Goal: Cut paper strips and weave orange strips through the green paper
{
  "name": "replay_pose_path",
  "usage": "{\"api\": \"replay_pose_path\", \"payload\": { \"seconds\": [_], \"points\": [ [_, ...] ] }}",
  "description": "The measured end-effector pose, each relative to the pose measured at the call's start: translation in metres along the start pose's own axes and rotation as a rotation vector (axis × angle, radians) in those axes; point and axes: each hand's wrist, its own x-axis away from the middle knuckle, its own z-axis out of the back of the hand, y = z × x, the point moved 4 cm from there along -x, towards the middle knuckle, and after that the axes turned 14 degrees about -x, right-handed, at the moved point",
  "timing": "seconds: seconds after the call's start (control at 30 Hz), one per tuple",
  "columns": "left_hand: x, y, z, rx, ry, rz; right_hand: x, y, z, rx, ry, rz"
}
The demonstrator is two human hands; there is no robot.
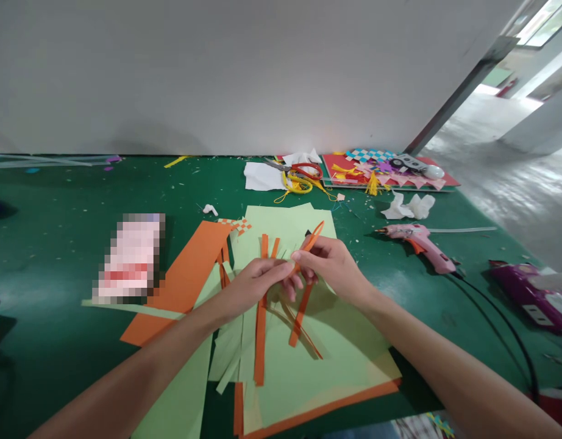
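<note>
Right hand [336, 271]: thumb and forefinger tips [303, 256] pinched tight on an orange paper strip [300, 317]. The strip's top end curls into a small loop just above the fingers, and its long tail hangs below them, slanting down and left. Left hand [251, 283]: fingers narrow and held together, tips butted against the right hand's pinch at the same strip; can't tell if they grip it or only touch it. Both hands hover over the middle of the light green paper sheet [327, 360], with the strip's tail end resting on it. On the sheet's left half there's a second orange strip [259, 344] lying flat, near vertical, with loose light green strips [227, 360] just left of it at the sheet's edge. An orange paper sheet [184, 277] lies alongside the green sheet's left edge, angled, and a small orange-white woven square [239, 225] sits at the green sheet's top left corner. Right of the sheet and well apart from it are a pink hot glue gun [420, 241] with a black cable, then a purple device [528, 299] further out. Crumpled white tissue [406, 207] lies beyond the sheet's top right corner. Further back from the sheet's top edge are red-handled scissors [303, 169], a yellow cord [299, 184] and a red board with woven paper pieces [386, 167]. All of it sits on a green table [56, 244].
</note>
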Motion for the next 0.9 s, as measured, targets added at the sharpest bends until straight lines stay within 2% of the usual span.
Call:
{"api": "replay_pose_path", "payload": {
  "seconds": [0.23, 0.53, 0.63, 0.8, 0.9],
  "points": [
    [-0.0005, 0.0, 0.0006, -0.076, 0.011, 0.013, 0.0004, -0.0014, 0.0038, 0.097, 0.14, 0.035],
    [0.0008, -0.001, -0.0002, -0.111, -0.031, 0.049, 0.0026, -0.0054, 0.0017, 0.219, 0.214, 0.048],
    [0.0009, -0.001, -0.0001, -0.1, -0.027, 0.058, 0.0018, -0.0053, 0.0023, 0.185, 0.178, 0.045],
    [-0.0001, -0.0016, -0.0003, -0.026, -0.003, 0.03, 0.0008, -0.0032, -0.002, 0.103, -0.026, -0.014],
    [-0.0003, -0.0027, -0.0002, -0.03, 0.009, 0.007, 0.0012, -0.0019, -0.0013, 0.101, -0.034, -0.028]
  ]
}}
